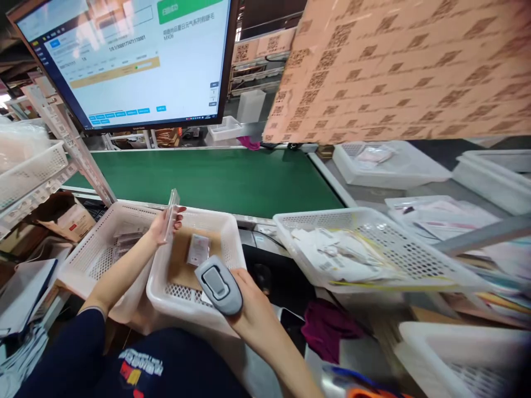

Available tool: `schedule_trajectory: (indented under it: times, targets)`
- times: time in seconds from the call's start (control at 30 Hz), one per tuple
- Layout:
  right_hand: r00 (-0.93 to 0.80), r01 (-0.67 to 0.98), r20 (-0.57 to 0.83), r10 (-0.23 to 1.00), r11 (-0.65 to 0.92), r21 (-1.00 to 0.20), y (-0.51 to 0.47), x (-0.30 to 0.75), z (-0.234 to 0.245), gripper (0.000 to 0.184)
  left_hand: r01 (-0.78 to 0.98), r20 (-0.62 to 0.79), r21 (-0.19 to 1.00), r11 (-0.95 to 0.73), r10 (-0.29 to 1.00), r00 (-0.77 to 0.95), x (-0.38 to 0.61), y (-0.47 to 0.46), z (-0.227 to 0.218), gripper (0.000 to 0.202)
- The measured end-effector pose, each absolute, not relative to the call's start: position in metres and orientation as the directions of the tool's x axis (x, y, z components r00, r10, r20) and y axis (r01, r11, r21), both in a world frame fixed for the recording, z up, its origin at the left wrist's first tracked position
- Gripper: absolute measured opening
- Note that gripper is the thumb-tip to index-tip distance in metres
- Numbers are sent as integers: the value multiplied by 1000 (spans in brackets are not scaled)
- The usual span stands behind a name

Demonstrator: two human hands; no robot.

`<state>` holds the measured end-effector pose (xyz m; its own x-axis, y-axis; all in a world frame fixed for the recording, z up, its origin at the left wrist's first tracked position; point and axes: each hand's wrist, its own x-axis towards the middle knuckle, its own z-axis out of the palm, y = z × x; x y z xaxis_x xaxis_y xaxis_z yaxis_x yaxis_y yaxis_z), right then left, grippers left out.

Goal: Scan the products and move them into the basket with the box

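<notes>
My left hand (164, 224) is closed round a slim clear plastic packet (171, 213), held upright above a white perforated basket (232, 237). Inside that basket lie a brown envelope (181, 260) and a small silvery packet (198, 249). My right hand (249, 301) grips a grey handheld barcode scanner (219, 284), its head pointing toward the basket. A monitor (124, 61) with a light-coloured software screen hangs above the green conveyor belt (215, 179).
A second white basket (93, 257) sits to the left, partly under the first. Another basket (373, 249) full of papers and packets stands at the right. White trays (390, 166) and a cardboard wall printed with QR codes (398, 66) fill the back right. Shelving stands at left.
</notes>
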<state>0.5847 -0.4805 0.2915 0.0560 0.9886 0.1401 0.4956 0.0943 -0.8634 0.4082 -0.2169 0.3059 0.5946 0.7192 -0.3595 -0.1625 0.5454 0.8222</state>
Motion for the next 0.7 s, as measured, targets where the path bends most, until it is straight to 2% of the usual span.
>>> schedule_trajectory:
  times: [0.07,0.2,0.4,0.47,0.57,0.63,0.7]
  targets:
    - [61,471,134,989,90,-878,-480,583,292,33,-181,-380,726,663,607,698,420,-219,303,49]
    - [66,453,123,990,80,-888,-476,580,294,26,-162,-371,662,732,507,778,437,-226,294,57]
    - [52,459,167,985,125,-879,-469,577,305,20,-123,-305,682,721,433,848,449,-230,284,57]
    - [40,479,158,987,120,-870,-469,577,311,20,-61,-294,757,650,422,857,453,-226,279,59]
    - [28,453,156,987,127,-883,-476,580,317,15,116,-319,899,422,451,833,455,-216,266,69]
    - [40,402,146,988,118,-908,-487,588,315,14,217,-342,932,290,503,794,450,-214,252,72]
    - [81,368,118,990,80,-926,-500,597,309,17,276,-338,941,197,590,734,440,-219,236,65]
